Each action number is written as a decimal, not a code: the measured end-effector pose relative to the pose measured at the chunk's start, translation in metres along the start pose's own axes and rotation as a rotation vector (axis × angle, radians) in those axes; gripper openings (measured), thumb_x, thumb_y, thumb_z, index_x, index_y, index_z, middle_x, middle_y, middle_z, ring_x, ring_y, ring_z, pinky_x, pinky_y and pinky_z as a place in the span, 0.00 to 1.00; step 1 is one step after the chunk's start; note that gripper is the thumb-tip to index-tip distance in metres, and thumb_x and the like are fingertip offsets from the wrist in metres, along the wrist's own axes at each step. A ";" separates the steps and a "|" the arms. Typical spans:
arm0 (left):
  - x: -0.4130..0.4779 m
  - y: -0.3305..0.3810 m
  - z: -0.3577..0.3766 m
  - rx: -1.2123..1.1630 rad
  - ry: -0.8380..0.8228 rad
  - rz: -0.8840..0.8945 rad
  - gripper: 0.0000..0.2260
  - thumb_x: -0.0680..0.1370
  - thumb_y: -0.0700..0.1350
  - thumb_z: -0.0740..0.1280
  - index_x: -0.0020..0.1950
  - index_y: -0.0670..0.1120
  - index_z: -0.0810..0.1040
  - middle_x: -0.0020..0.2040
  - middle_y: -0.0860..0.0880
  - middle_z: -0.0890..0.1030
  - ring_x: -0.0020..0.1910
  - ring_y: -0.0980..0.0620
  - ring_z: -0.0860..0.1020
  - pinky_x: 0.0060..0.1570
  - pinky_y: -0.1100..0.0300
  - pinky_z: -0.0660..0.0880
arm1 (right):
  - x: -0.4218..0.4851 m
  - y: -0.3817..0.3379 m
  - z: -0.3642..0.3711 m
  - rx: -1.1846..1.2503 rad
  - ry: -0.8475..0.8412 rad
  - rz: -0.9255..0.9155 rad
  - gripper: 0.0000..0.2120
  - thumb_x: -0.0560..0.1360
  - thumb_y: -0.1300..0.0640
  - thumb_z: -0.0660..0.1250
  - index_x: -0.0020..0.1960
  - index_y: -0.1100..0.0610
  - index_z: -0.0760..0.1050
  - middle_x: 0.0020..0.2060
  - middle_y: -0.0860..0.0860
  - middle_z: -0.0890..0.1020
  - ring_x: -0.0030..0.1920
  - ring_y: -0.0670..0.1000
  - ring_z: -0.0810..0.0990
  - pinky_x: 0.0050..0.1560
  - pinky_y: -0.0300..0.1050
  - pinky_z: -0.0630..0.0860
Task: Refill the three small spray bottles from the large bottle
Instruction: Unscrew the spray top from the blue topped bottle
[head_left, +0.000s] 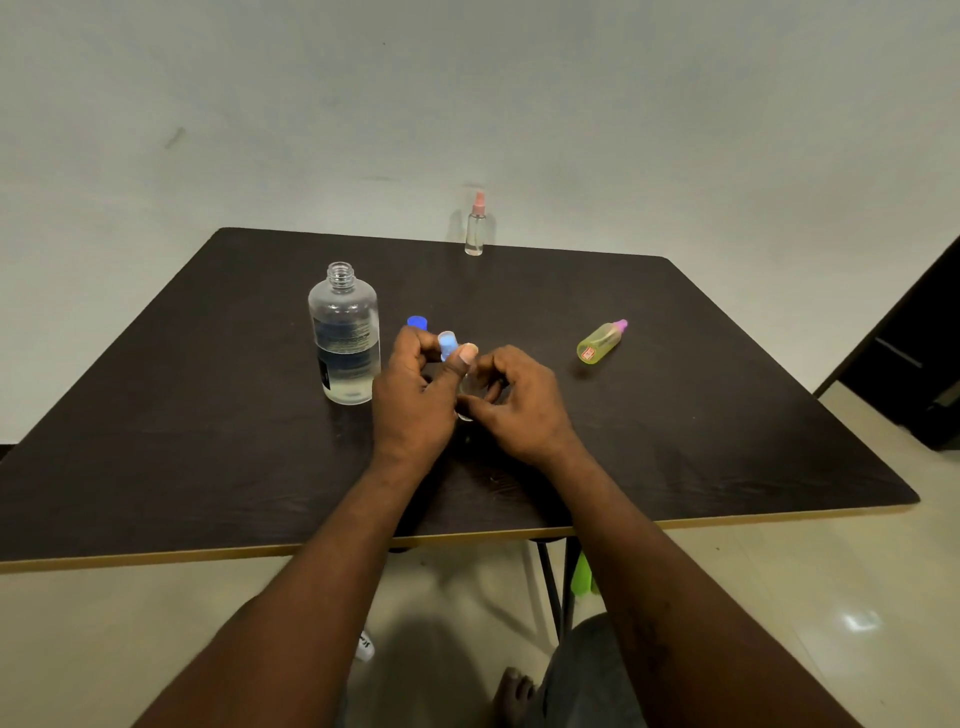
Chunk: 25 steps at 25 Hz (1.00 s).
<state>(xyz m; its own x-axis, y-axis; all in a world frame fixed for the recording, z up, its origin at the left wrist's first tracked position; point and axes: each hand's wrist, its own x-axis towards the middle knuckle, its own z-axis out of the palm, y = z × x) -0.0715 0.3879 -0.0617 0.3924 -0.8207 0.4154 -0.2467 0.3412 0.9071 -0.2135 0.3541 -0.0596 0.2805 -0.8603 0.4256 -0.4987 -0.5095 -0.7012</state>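
1. Just right of the large clear plastic bottle with the dark label (345, 338): both hands meeting on one small clear spray bottle (464, 402), low over the dark brown worktop (208, 415); cannot tell whether resting on it or lifted.
2. Left hand (415, 400) clenched on the pale blue spray cap (447, 344), fingers (413, 338) and thumb pinching it. Right hand (522, 408) wrapped round the clear body, fingers (493, 371) curled to steady it.
3. Looks like a twisting grip: one hand to turn the top, the other to stop the body spinning. Cannot tell whether loosening or tightening.
4. Large bottle upright and uncapped, neck open, liquid only in its lower part. Probably left open, ready for pouring.
5. Round blue screw cap (417, 323) parked just right of the large bottle, beyond the hands. Probably its own lid, set close for easy retrieval.
6. Further right of the large bottle, well apart: small yellow-green bottle with a pink top (601, 344), lying on its side with the top on.
7. Behind and right of the large bottle, at the worktop's far edge: slim clear spray bottle with a pink sprayer (475, 228), upright and closed, well clear of any spill near the hands.
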 end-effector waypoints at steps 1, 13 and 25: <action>-0.001 -0.001 0.002 0.065 0.036 0.034 0.11 0.79 0.54 0.74 0.48 0.54 0.73 0.41 0.53 0.82 0.36 0.55 0.78 0.37 0.52 0.78 | -0.001 -0.001 0.000 0.014 0.012 0.015 0.13 0.70 0.55 0.81 0.49 0.56 0.80 0.43 0.48 0.81 0.39 0.48 0.81 0.40 0.43 0.79; 0.000 0.000 0.006 0.140 -0.040 0.114 0.19 0.76 0.64 0.71 0.53 0.50 0.73 0.41 0.52 0.81 0.33 0.46 0.78 0.35 0.43 0.79 | 0.027 0.075 -0.082 -0.308 0.495 0.617 0.30 0.78 0.35 0.66 0.76 0.45 0.69 0.67 0.57 0.72 0.68 0.60 0.71 0.66 0.58 0.73; 0.003 -0.008 0.009 0.268 -0.161 0.235 0.20 0.79 0.64 0.68 0.61 0.52 0.81 0.47 0.61 0.79 0.40 0.66 0.75 0.44 0.63 0.72 | 0.028 0.057 -0.039 -0.310 0.149 0.190 0.25 0.75 0.55 0.70 0.70 0.49 0.70 0.56 0.50 0.84 0.53 0.53 0.82 0.53 0.50 0.80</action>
<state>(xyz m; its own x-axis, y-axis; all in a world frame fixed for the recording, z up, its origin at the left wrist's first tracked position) -0.0766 0.3784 -0.0685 0.1593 -0.8032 0.5740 -0.5445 0.4135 0.7298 -0.2662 0.3021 -0.0653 0.0485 -0.9156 0.3991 -0.7608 -0.2928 -0.5792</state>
